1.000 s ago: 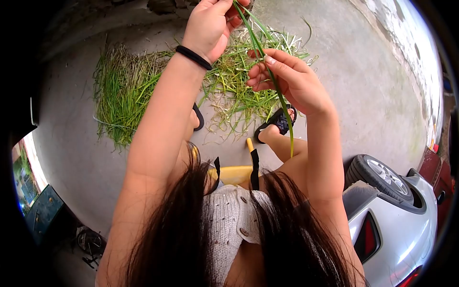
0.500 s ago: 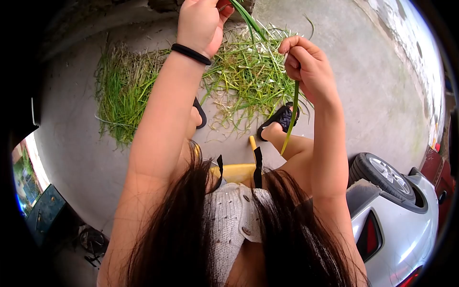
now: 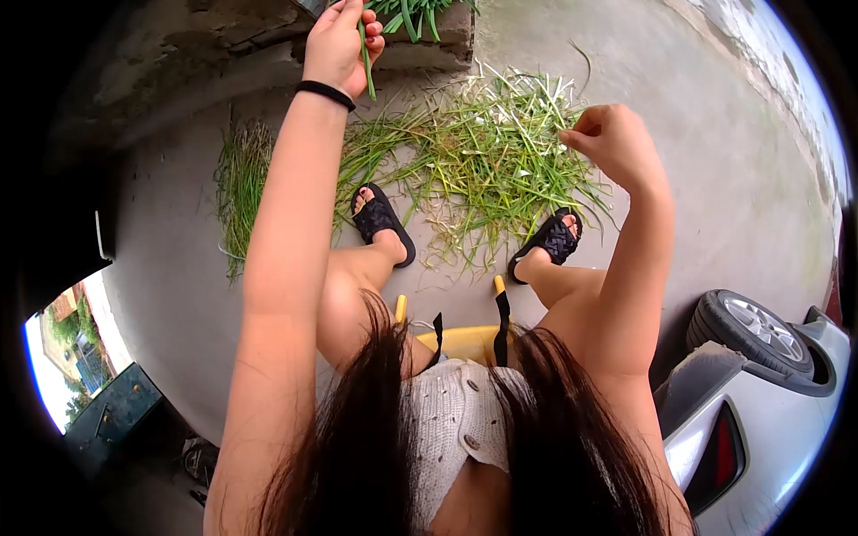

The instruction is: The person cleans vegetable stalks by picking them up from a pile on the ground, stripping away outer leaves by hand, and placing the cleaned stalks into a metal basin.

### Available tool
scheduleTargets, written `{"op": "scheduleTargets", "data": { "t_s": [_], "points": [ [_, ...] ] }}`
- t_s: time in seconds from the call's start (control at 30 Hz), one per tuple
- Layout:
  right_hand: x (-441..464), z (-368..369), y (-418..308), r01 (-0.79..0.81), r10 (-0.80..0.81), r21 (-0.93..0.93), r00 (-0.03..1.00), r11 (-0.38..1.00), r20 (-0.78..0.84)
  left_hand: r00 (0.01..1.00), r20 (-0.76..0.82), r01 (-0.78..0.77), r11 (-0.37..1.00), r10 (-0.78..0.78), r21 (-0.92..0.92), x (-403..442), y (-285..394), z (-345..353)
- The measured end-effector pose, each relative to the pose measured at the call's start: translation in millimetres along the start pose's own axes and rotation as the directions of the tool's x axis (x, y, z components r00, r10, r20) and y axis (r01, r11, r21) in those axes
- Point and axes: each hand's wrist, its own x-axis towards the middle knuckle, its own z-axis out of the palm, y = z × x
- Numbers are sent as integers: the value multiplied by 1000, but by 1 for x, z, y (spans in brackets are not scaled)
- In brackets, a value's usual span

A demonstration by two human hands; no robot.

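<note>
My left hand [image 3: 342, 46] is raised at the top of the view, with a dark band on its wrist. Its fingers are closed on a green stalk [image 3: 367, 67] that hangs down. Just right of it, a bunch of green stalks [image 3: 416, 16] lies on a raised ledge. My right hand [image 3: 608, 138] is over the right side of a loose heap of green and pale stalks [image 3: 492, 143], thumb and forefinger pinched together. Whatever lies between those fingertips, if anything, is too small to make out. More long stalks [image 3: 243, 183] lie on the floor to the left, partly behind my left forearm.
Two feet in black sandals [image 3: 382, 221] rest near the heap's front edge. Under me is a yellow seat [image 3: 465, 342]. A silver car part [image 3: 760, 429] with a wheel [image 3: 755, 330] is at the lower right. A stone ledge [image 3: 451, 49] stands at the top.
My left hand has moved left, toward the ledge, still with green stalk in it. The long leaf has gone from my right hand, which has shifted right. The view has turned, showing the ledge bunch.
</note>
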Motion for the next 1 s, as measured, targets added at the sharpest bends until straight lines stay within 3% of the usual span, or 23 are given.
{"op": "scheduleTargets", "data": {
  "t_s": [0.03, 0.07, 0.1, 0.13, 0.2, 0.23, 0.27, 0.3, 0.33, 0.37, 0.4, 0.43, 0.53, 0.6, 0.63, 0.7, 0.73, 0.77, 0.8, 0.87, 0.93, 1.0],
  "points": [
    [1, -2, 1, -7, 7, 13, 1000, 1000, -9, 996, 86, -5, 999, 1, 43, 45, -4, -27],
    [1, -3, 4, -15, 16, 29, 1000, 999, -24, 999, -32, 10, 999, -9, 37, 52, 5, 2],
    [2, -4, 7, 3, 1, 54, 998, 999, -69, 999, -31, -27, 995, 31, 99, 85, 8, -2],
    [1, -3, 11, 20, -11, 76, 994, 997, -111, 998, 55, -11, 972, -2, 233, 118, 13, -9],
    [1, 0, 19, 48, -28, 109, 984, 993, -178, 978, 119, 144, 971, -169, 193, 137, 26, 1],
    [3, 1, 26, 60, -35, 120, 979, 991, -201, 988, -70, 149, 959, -136, 243, 134, 28, 11],
    [5, 2, 29, 74, -43, 132, 974, 988, -222, 962, -257, 165, 942, -89, 292, 114, 30, 23],
    [8, 0, 32, 33, 1, 171, 980, 985, -198, 999, 43, -45, 921, 31, 386, 90, 28, 26],
    [12, -4, 33, -7, 43, 208, 984, 978, -173, 940, 120, -322, 722, 318, 612, 90, 13, -2],
    [16, -6, 33, -46, 83, 242, 986, 969, -147, 895, 29, -342, 644, 445, 684, 52, 4, 7],
    [23, -4, 36, -15, 74, 276, 976, 961, -203, 889, 89, -381, 619, 449, 687, 16, -7, 2],
    [28, -1, 42, 16, 65, 303, 965, 953, -256, 894, 31, -326, 603, 446, 728, -6, -28, -13],
    [37, 8, 38, 3, 120, 323, 926, 946, -359, 987, -157, 79, 711, 45, 699, -67, -92, -89],
    [49, 18, 46, -68, 165, 258, 911, 964, -377, 940, -280, 326, 751, -193, 574, -110, -121, -117],
    [59, 33, 59, -81, 204, 318, 905, 945, -374, 891, -331, 448, 719, -310, 531, -126, -131, -128],
    [68, 65, 80, -173, 252, 374, 952, 911, -172, 813, -364, 579, 701, -455, 416, -150, -157, -157],
    [73, 88, 102, -261, 297, 434, 955, 862, -15, 787, -363, 616, 675, -499, 406, -158, -166, -168],
    [77, 107, 123, -358, 334, 330, 934, 874, 128, 767, -359, 641, 660, -532, 393, -165, -176, -179],
    [81, 118, 146, -330, 304, 50, 912, 943, 276, 750, -355, 661, 648, -558, 379, -168, -185, -187],
    [82, 131, 177, -39, 201, -365, 887, 930, 416, 718, -379, 695, 636, -584, 337, -169, -195, -195],
    [90, 155, 200, -129, 246, -352, 918, 927, 311, 717, -397, 693, 645, -573, 321, -164, -211, -205],
    [103, 178, 207, -178, 212, -165, 951, 970, 224, 720, -388, 693, 619, -575, 369, -155, -229, -211]
  ]
}}
